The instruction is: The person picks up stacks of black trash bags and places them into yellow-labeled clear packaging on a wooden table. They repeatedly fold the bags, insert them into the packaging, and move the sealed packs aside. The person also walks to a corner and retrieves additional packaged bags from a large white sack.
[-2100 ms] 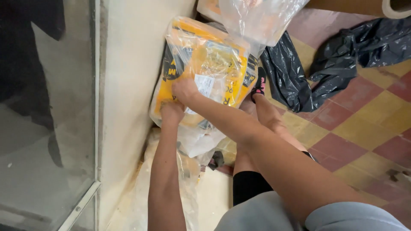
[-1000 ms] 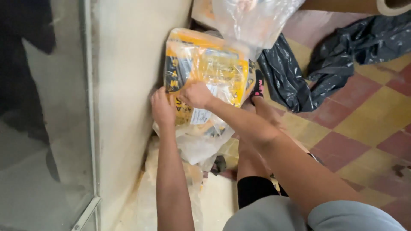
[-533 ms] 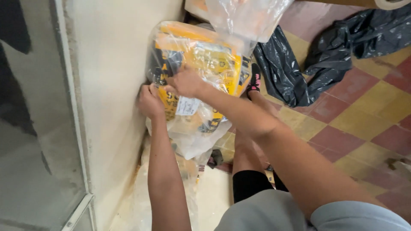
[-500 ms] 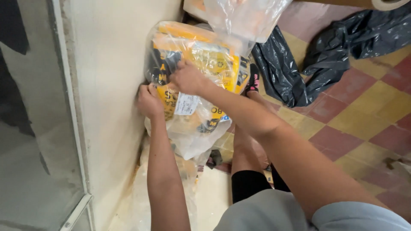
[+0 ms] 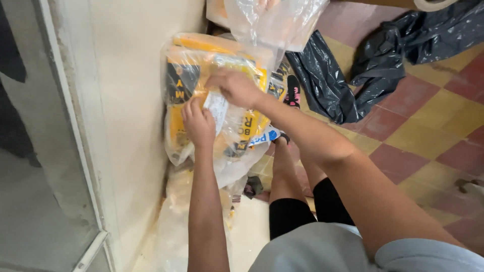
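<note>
The clear bag of yellow packages leans upright against the pale wall, above another bag on the floor. The left hand presses flat on the bag's front; the right hand, fingers together, pinches its white label, only partly smoothed

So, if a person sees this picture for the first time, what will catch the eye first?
Most likely the yellow and black package in clear plastic, propped against the pale wall at the picture's centre. Both hands rest on it: the left hand lower down, the right hand above, at a white label. To the right, crumpled black plastic bags lie on the red and yellow tiled floor.
</note>
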